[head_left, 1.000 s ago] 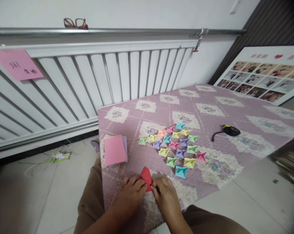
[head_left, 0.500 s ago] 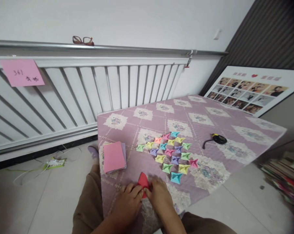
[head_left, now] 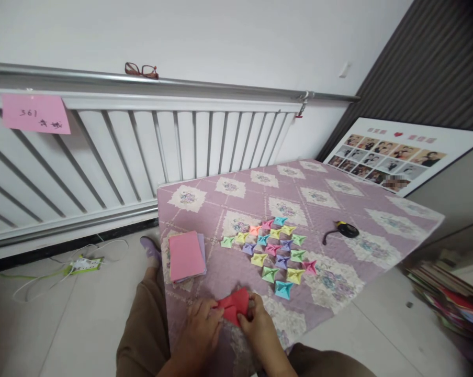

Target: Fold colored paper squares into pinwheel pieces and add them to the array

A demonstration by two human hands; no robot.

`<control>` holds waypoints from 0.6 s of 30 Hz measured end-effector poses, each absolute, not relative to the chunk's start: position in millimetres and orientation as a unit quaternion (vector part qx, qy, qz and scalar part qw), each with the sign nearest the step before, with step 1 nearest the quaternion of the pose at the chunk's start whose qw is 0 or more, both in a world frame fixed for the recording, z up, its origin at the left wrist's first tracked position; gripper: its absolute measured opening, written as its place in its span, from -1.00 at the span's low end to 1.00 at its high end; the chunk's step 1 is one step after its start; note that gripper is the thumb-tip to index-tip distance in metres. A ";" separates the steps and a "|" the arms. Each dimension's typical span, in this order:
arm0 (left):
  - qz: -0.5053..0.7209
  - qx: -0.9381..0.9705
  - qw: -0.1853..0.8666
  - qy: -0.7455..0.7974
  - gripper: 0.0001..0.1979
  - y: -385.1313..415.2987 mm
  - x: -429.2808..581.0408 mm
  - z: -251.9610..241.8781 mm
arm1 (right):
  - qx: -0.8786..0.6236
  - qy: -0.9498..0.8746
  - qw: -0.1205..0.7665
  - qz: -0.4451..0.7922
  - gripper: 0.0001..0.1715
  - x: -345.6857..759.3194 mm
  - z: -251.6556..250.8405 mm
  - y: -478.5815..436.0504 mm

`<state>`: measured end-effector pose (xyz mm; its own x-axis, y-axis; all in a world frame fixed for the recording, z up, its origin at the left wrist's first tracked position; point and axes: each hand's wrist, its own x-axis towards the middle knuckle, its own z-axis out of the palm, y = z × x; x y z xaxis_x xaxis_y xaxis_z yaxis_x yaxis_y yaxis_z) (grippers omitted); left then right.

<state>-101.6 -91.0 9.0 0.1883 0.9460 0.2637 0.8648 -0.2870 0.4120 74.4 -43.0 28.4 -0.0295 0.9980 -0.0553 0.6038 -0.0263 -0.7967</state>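
Observation:
A folded sheet of red paper (head_left: 235, 306) lies between my two hands near the table's front edge. My left hand (head_left: 202, 320) grips its left side, fingers curled over the edge. The right side is pinched between thumb and fingers of my right hand (head_left: 257, 320). Just beyond sit several small folded paper pieces (head_left: 273, 250) in green, yellow, blue, pink and purple, set out in slanting rows. To the left rests a stack of paper (head_left: 185, 256) with a pink sheet on top.
A black and yellow tape measure (head_left: 347, 229) with a strap lies on the floral tablecloth (head_left: 323, 214). Behind the table runs a white radiator (head_left: 205, 141) with glasses (head_left: 141, 70) on its pipe. A photo board (head_left: 397, 152) leans at the right; a power strip (head_left: 85, 265) is on the floor.
The red paper has opened out wider and tilted between my hands. My right hand now pinches its right side. My left hand has shifted slightly left.

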 end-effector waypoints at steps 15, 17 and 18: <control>0.199 0.827 0.046 0.524 -0.73 -103.1 -90.6 -16.4 | -0.625 -0.629 0.333 0.321 -0.53 89.1 9.9 -75.0; 0.177 0.832 0.063 0.522 -0.69 -104.2 -91.2 -12.3 | -0.617 -0.681 0.328 0.220 -0.64 99.4 13.7 -69.1; 0.168 0.835 0.070 0.520 -0.67 -104.7 -91.7 -10.4 | -0.601 -0.707 0.322 0.188 -0.65 101.7 15.7 -65.4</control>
